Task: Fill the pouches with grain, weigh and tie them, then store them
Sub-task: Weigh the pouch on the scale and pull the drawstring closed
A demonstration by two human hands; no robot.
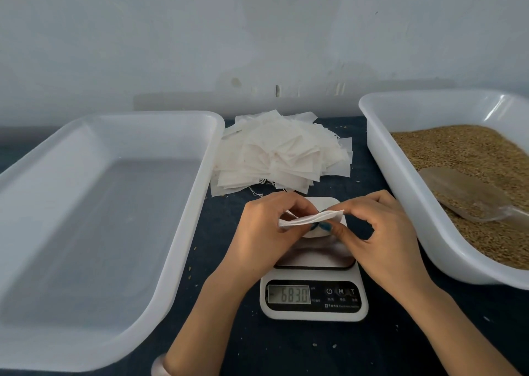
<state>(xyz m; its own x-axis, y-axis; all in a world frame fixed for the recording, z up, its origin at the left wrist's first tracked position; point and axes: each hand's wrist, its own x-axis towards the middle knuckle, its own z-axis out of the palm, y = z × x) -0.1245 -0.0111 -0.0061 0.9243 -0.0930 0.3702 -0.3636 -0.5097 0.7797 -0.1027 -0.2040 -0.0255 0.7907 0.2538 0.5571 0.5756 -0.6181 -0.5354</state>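
Head view: a loose pile of pouches (283, 155), thin white fabric squares, lies on the dark counter (229, 332) behind the white digital scale (315, 295). It sits between the left tub (217, 123), translucent plastic, and the right tub (372, 135), which holds brown grain (472, 152) and a clear scoop (458, 192). Over the scale's platform, the left grip (266, 226) and right grip (383, 232) pinch one flat pouch (312, 219), partly hiding the platform.

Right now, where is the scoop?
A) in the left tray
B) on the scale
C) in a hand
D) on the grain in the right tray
D: the scoop lies on the grain in the right tray; the left hand and right hand hold only a pouch.
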